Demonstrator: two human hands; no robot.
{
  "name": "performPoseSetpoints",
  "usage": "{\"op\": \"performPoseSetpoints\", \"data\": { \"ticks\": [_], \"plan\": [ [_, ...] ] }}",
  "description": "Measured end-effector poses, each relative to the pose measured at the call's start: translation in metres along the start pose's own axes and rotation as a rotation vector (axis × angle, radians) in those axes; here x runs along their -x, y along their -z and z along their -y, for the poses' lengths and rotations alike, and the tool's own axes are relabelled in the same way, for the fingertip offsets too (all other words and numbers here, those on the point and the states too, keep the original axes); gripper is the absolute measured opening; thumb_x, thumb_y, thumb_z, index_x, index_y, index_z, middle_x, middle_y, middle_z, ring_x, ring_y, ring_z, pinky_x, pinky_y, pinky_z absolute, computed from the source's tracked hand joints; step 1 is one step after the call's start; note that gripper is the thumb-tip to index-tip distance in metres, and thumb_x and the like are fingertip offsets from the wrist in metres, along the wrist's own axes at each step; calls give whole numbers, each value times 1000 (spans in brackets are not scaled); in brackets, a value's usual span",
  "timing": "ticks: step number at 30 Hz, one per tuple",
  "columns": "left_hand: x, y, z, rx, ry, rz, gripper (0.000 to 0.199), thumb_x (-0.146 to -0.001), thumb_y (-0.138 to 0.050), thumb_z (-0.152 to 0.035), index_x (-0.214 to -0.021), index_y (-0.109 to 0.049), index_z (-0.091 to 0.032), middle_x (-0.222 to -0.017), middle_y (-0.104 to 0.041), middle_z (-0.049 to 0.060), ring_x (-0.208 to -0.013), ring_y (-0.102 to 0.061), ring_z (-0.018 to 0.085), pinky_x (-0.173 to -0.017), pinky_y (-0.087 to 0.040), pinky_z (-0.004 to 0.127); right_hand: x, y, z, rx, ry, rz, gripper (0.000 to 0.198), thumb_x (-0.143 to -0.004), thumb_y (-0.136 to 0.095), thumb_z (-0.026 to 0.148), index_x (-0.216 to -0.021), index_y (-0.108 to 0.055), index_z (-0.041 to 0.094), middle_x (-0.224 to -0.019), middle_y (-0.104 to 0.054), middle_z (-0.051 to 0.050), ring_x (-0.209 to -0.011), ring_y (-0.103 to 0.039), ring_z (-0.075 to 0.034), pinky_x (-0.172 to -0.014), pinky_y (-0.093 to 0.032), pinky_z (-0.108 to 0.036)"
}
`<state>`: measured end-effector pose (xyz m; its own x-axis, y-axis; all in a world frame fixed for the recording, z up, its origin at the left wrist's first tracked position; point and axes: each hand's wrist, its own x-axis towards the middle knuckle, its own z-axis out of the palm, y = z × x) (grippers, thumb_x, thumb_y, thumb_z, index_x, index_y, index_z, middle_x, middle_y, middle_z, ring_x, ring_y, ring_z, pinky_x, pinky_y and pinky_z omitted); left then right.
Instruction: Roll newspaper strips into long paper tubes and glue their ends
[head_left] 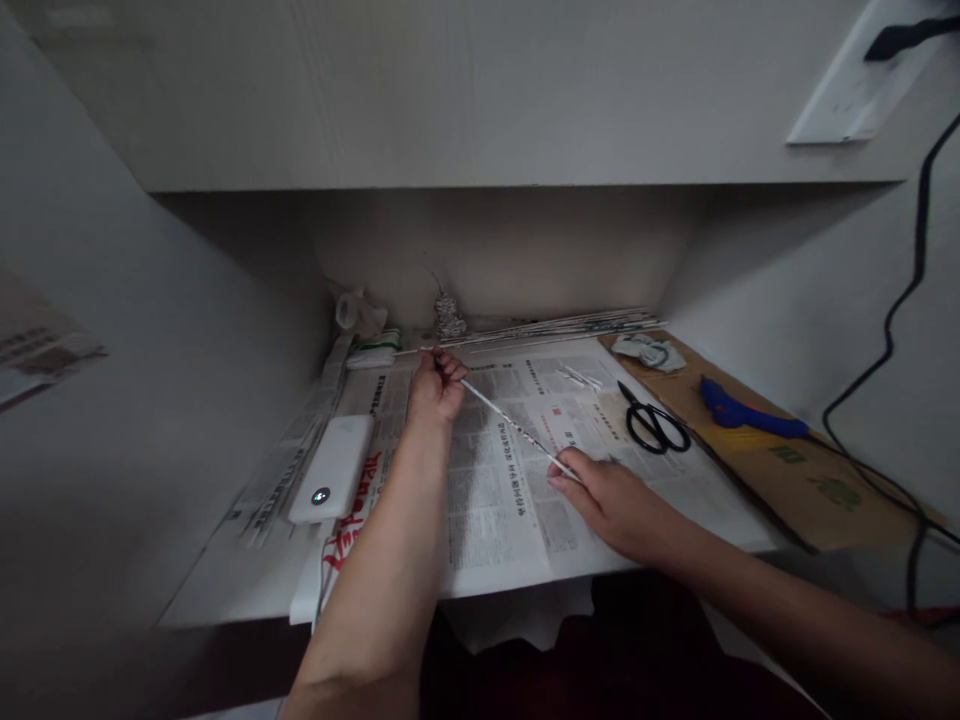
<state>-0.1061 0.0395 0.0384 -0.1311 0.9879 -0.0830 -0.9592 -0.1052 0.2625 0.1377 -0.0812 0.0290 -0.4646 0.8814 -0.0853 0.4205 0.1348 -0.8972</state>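
A thin rolled newspaper stick [513, 424] runs slantwise between my two hands, above newspaper sheets [480, 520] spread over the desk. My left hand [438, 385] is closed round its far end, with the fingertips partly hidden. Nearer to me, my right hand [600, 498] pinches the other end between thumb and fingers. Black-handled scissors [654, 424] lie to the right of the stick, blades pointing away. Several short cut pieces of paper stick [579, 377] lie beyond them.
A white power bank [334, 468] lies at left. Long paper sticks [562, 326] and a small woven object [448, 316] are at the back. A blue glue gun [750, 412] rests on cardboard [795, 490] at right, near a black cable [889, 350]. An overhead panel [487, 100] hangs above.
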Motion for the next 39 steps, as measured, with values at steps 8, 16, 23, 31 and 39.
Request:
{"op": "performPoseSetpoints", "data": {
  "ticks": [8, 16, 23, 31, 39],
  "plan": [
    [2, -1, 2, -23, 12, 32, 38, -95, -28, -36, -65, -39, -17, -51, -29, -5, -37, -28, 5, -34, -22, 15, -1, -1, -10, -463, -263, 504, 41, -92, -20, 53, -91, -47, 21, -46, -22, 9, -31, -21, -7, -35, -24, -23],
    [3, -2, 10, -81, -21, -41, 38, -95, -27, -38, -67, -41, -16, -52, -33, -5, -40, -31, 5, -38, -26, 16, -35, -5, 8, 472, 153, -168, 22, -84, -51, 40, -90, -52, 19, -65, -52, -4, -60, -49, -16, -56, -33, -29],
    [5, -3, 11, -55, 33, 5, 37, -95, -27, -35, -67, -41, -16, -53, -32, -5, -40, -30, 5, -38, -24, 15, -41, -9, 0, -447, -123, 369, 36, -92, -27, 51, -91, -45, 21, -48, -24, 9, -34, -25, -8, -39, -27, -24],
    [5, -2, 17, -61, 55, 26, 35, -94, -30, -37, -69, -42, -16, -54, -33, -4, -42, -33, 5, -40, -29, 15, -59, -14, 9, 223, 151, -49, 25, -86, -48, 45, -84, -54, 21, -63, -53, -2, -57, -48, -14, -57, -35, -28],
    [7, -1, 24, -98, 91, 2, 36, -93, -32, -36, -67, -42, -15, -52, -30, -5, -39, -29, 4, -37, -24, 14, -63, -14, 5, -212, -43, 245, 39, -91, -29, 49, -90, -53, 18, -52, -42, 4, -39, -36, -9, -42, -31, -24]
  ]
}}
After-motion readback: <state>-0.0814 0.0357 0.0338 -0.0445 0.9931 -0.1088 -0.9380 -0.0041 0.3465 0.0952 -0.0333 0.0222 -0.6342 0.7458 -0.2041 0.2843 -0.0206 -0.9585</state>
